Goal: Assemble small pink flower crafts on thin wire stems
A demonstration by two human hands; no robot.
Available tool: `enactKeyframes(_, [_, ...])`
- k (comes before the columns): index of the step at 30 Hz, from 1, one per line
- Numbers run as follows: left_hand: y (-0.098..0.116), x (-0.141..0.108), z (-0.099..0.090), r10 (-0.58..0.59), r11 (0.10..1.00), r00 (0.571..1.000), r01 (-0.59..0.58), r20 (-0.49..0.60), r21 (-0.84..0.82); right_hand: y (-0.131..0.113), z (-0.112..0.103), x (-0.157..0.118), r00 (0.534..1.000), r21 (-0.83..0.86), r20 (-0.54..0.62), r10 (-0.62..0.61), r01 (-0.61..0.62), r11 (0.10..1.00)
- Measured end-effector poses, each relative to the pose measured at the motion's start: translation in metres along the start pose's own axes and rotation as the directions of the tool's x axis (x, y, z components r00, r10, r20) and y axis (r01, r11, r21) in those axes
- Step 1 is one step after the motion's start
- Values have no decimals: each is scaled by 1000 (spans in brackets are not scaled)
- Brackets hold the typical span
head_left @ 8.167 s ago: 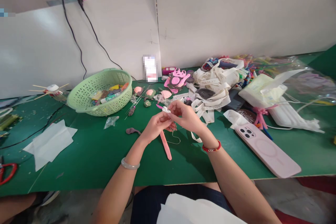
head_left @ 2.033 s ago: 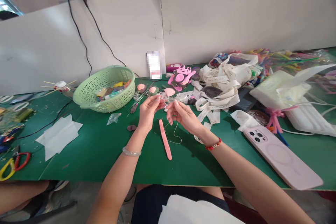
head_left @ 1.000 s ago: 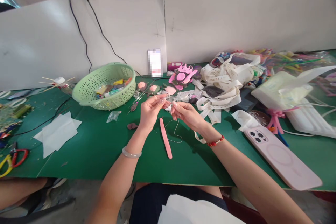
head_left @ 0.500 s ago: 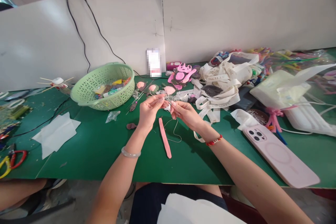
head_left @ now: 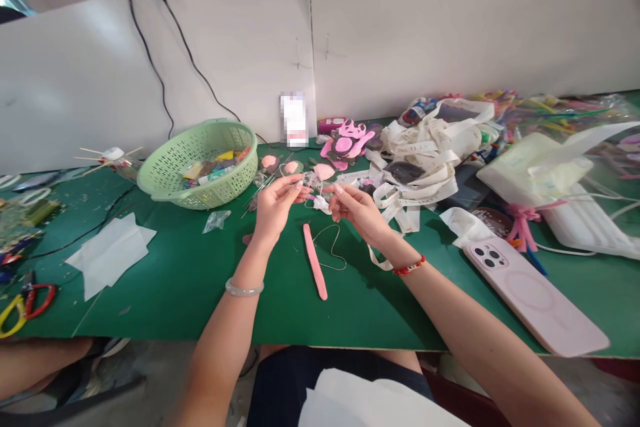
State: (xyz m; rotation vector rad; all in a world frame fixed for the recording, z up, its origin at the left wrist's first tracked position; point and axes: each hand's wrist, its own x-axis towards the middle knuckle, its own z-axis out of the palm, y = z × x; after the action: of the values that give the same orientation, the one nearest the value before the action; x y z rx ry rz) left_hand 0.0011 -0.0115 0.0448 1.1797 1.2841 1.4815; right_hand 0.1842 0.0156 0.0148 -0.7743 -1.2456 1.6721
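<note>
Both hands are raised over the middle of the green table, a small gap between their fingertips. My left hand (head_left: 278, 203) is closed in a pinch, and what it holds is too small to make out. Across from it, my right hand (head_left: 354, 210) also pinches with thumb and forefinger; anything between them is too fine to name. Below them a flat pink strip (head_left: 315, 262) lies on the table, with a thin looped cord (head_left: 344, 260) at its right. Round pink and dark pieces (head_left: 324, 171) sit just beyond the fingers.
A green basket (head_left: 200, 160) with small coloured pieces stands at the left, near white sheets (head_left: 111, 253) and red and yellow scissors (head_left: 30, 303). White ribbons (head_left: 430, 140) are heaped behind my right hand. A pink phone (head_left: 537, 297) lies at the right. Part of another person's leg shows lower left.
My hands have moved apart, the left one further left and the right one slightly right. The gap between their fingertips is wider. The pink strip and cord lie as before.
</note>
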Motion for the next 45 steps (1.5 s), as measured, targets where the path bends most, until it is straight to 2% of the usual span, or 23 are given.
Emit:
enactKeyframes(4, [5,-24,-28,-151,988,985,147,78,53,-4,-6,2,999,-10,-35,-11,10,1000])
enactKeyframes(7, [-2,-56,-50,-320,943,942,306,102,128,-5,-10,4,999,1,-37,1,-1,1000])
enactKeyframes(10, [-11,-80,-64,-431,893,898,410,85,185,-4,-12,6,999,-12,-38,2,-3,1000])
enactKeyframes(12, [-14,-85,-66,-454,878,889,434,63,201,-3,-12,7,999,-22,-39,3,-4,1000])
enactKeyframes(17, [-14,-80,-60,-475,856,878,449,48,257,-4,-13,6,999,-15,-34,17,-18,1000])
enactKeyframes(21, [-13,-82,-57,-456,855,889,427,37,295,-5,-14,6,1000,-38,-29,13,-14,999])
enactKeyframes(24, [-15,-85,-55,-434,857,900,401,35,322,-2,-15,7,1000,-145,-27,-9,5,989])
enactKeyframes(26, [-16,-86,-54,-420,857,907,385,31,343,2,-14,7,999,-335,-9,-43,38,941])
enactKeyframes(27, [-16,-86,-53,-414,857,910,379,29,350,3,-14,6,997,-457,25,-73,76,886])
enactKeyframes(29, [-18,-87,-52,-407,857,913,373,23,355,7,-14,4,981,-668,145,-128,192,719])
enactKeyframes(31, [-20,-88,-52,-399,862,917,368,20,349,9,-15,2,953,-774,269,-138,299,559])
enactKeyframes(32, [-21,-88,-52,-393,866,919,363,19,345,10,-16,1,943,-797,306,-130,328,508])
enactKeyframes(34, [-23,-90,-53,-374,874,927,347,14,340,9,-17,0,937,-812,329,-120,346,470])
enactKeyframes(36, [-25,-92,-52,-351,881,936,328,6,339,7,-16,0,938,-795,320,-133,342,502])
enactKeyframes(39, [-25,-94,-50,-318,907,948,299,16,295,4,-8,-2,954,-734,263,-146,296,612])
enactKeyframes(42, [-23,-95,-46,-288,942,955,271,63,196,4,6,-6,971,-653,217,-98,219,725])
enactKeyframes(45, [-21,-96,-42,-283,951,954,265,101,157,7,18,-11,963,-555,269,-24,176,813])
